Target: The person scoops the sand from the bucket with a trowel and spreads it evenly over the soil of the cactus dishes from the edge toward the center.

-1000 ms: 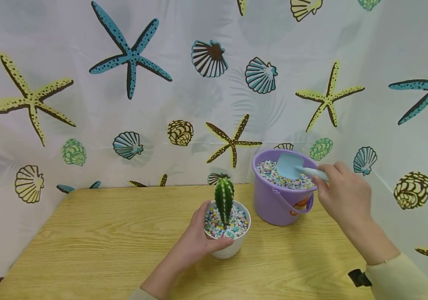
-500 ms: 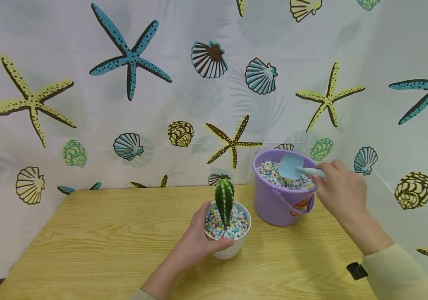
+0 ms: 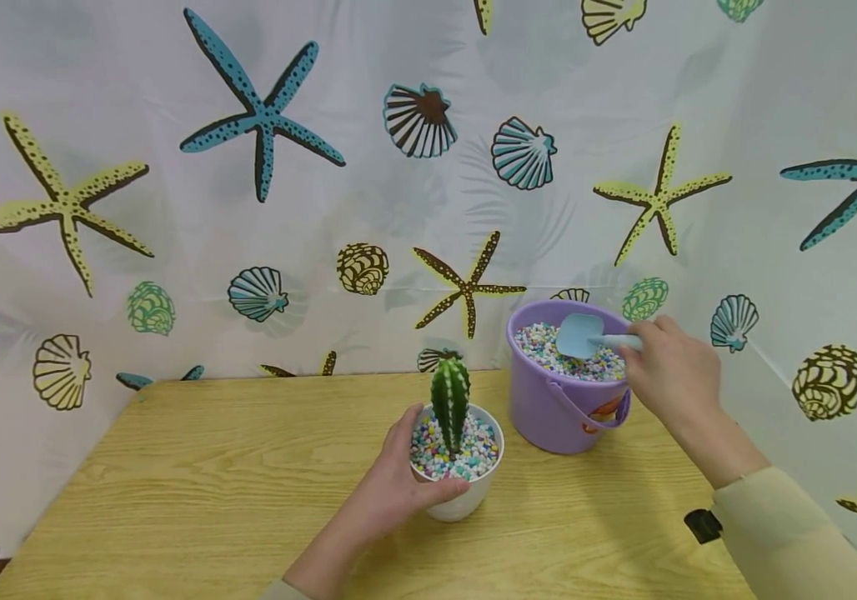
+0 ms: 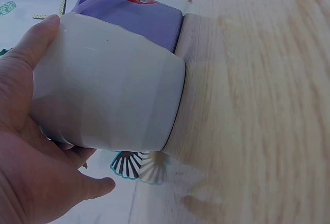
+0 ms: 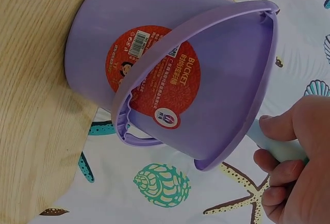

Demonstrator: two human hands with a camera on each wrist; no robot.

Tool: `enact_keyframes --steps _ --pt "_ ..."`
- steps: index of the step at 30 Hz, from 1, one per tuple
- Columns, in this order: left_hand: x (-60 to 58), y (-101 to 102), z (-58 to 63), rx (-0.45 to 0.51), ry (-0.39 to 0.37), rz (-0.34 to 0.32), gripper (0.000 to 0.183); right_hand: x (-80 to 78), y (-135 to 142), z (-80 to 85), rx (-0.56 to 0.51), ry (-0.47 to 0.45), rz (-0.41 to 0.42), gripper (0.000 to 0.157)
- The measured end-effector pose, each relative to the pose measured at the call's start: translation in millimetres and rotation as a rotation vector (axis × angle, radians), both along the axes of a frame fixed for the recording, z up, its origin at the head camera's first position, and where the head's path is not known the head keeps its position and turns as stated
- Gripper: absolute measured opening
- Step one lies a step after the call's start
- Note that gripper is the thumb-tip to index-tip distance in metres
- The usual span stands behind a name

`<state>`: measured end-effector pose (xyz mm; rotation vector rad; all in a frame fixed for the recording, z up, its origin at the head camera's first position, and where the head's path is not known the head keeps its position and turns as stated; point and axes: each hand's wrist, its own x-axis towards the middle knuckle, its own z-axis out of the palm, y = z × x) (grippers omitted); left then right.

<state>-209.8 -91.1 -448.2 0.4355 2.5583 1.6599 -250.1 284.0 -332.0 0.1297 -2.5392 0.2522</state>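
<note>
In the head view, a small green cactus stands upright in a white pot filled with colourful pebbles. My left hand grips this pot from the left, thumb across its front; the left wrist view shows the pot's plain wall close up. To the right, a purple bucket holds more of the pebbles. My right hand holds a light blue toy shovel by its handle, its blade over the pebbles in the bucket. Whether the blade touches them is unclear.
Pot and bucket stand on a wooden table, the bucket near its back edge. The bucket's handle hangs down its front, over a red sticker. Behind and at the sides hangs a white cloth printed with starfish and shells.
My right hand has moved a little to the left and slightly up, shifting along with the shovel's handle end. The blade has moved only slightly. My left hand and the pot have stayed put.
</note>
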Motion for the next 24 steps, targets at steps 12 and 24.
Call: enact_keyframes --steps 12,24 --pt "2.0 0.2 2.3 0.000 -0.009 0.004 0.128 -14.7 -8.5 1.5 -0.002 -0.123 -0.036 0.031" --pt "3.3 0.2 2.4 -0.010 -0.008 0.016 0.129 -21.2 -19.2 1.2 -0.011 -0.117 -0.020 0.026"
